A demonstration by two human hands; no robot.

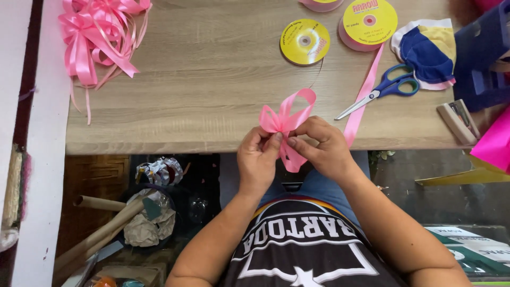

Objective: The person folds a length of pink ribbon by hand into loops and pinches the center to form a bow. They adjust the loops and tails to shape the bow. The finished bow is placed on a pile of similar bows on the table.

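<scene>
The pink ribbon bow [285, 119] is held just over the near edge of the wooden table [212, 79]. Its centre is pinched closed by the left hand [258, 159] and right hand [324, 149]. The pinch should be kept tight so the loops stay even.

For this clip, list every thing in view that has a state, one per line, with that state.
Left hand: closed, pinching the bow's centre.
Right hand: closed, pinching the bow's centre.
Pink satin ribbon bow: looped, held at the table edge, tail hanging down.
Blue-handled scissors: blades closed, lying on the loose strip.
Loose pink ribbon strip: unrolled, trailing off the large spool.
Large yellow-labelled ribbon spool: lying flat.
Small yellow-labelled spool: lying flat.
Pile of finished pink bows: heaped on the wooden table.
</scene>
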